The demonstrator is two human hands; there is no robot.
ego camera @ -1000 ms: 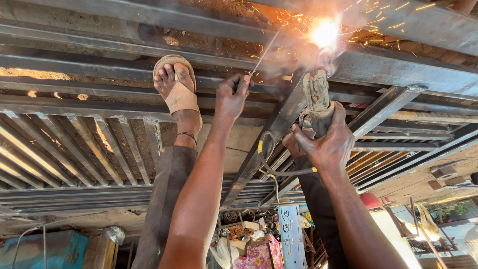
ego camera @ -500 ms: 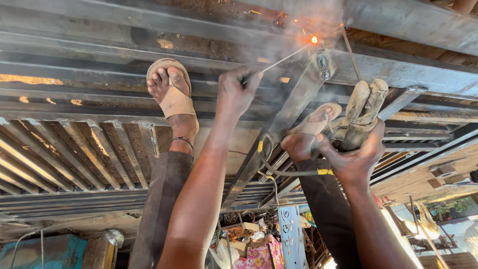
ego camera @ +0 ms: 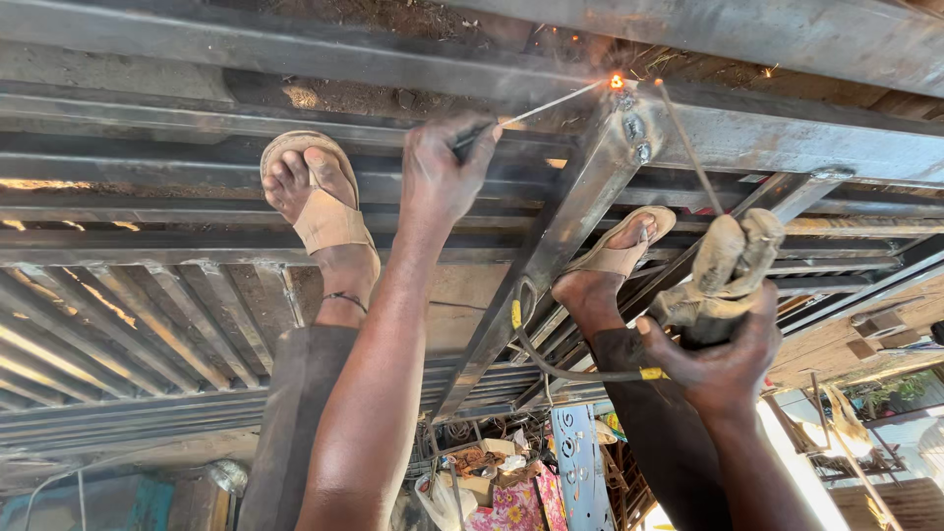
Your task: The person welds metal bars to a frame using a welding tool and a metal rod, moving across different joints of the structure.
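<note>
My left hand (ego camera: 442, 172) is raised to a steel frame and pinches a thin metal rod (ego camera: 551, 101). The rod's tip glows orange at a welded joint (ego camera: 618, 84) where a diagonal steel bar (ego camera: 551, 246) meets a crossbeam (ego camera: 787, 128). My right hand (ego camera: 723, 359) is lower and to the right, closed around a cloth-wrapped holder (ego camera: 733, 261). A second thin rod (ego camera: 688, 147) runs from the holder up toward the joint. A dark cable with yellow tape (ego camera: 644, 374) hangs by this hand.
Two feet in tan sandals, one on the left (ego camera: 315, 197) and one on the right (ego camera: 615, 261), rest on the frame's bars. Parallel steel slats (ego camera: 118, 315) fill the left side. Bags and floral cloth (ego camera: 492, 487) lie beyond, with a perforated blue panel (ego camera: 580, 462).
The bright arc and spray of sparks has died down to a small orange glow. My right hand has moved right and down, away from the joint. My left hand stays by the joint.
</note>
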